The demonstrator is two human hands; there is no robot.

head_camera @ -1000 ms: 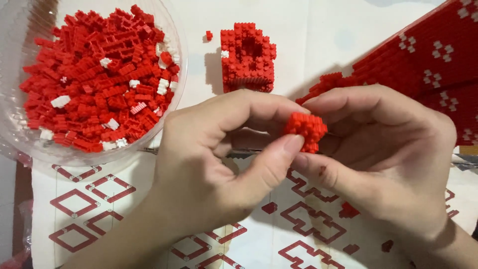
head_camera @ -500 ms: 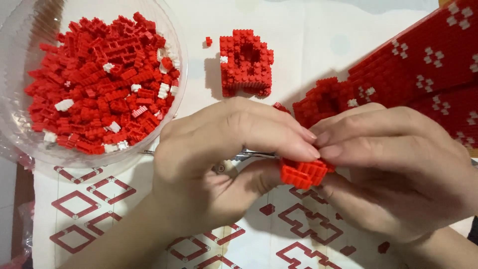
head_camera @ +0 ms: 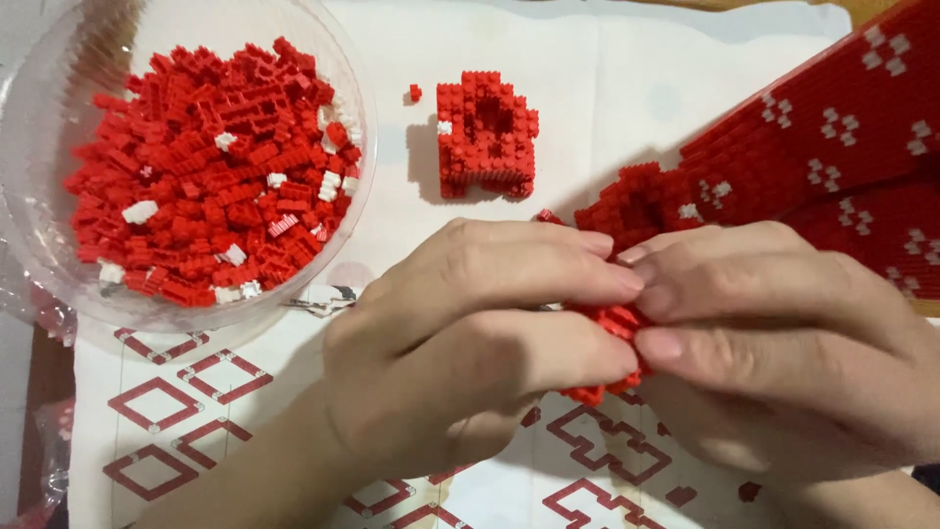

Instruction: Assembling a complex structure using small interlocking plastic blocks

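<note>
Fingers closed tighter since earlier; left hand (head_camera: 470, 343), right hand (head_camera: 783, 343) both clamped on small red brick cluster (head_camera: 612, 323).

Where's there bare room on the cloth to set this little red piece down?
Bare cloth lies between the small red block build and the big red build, and at lower left under the bowl. The middle is crowded: left hand and right hand pinch the piece.

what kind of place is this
Probably a home hobby table used for tiny-brick building: a clear bowl of loose red bricks, a small finished red block, and both hands pressing a red piece.
</note>
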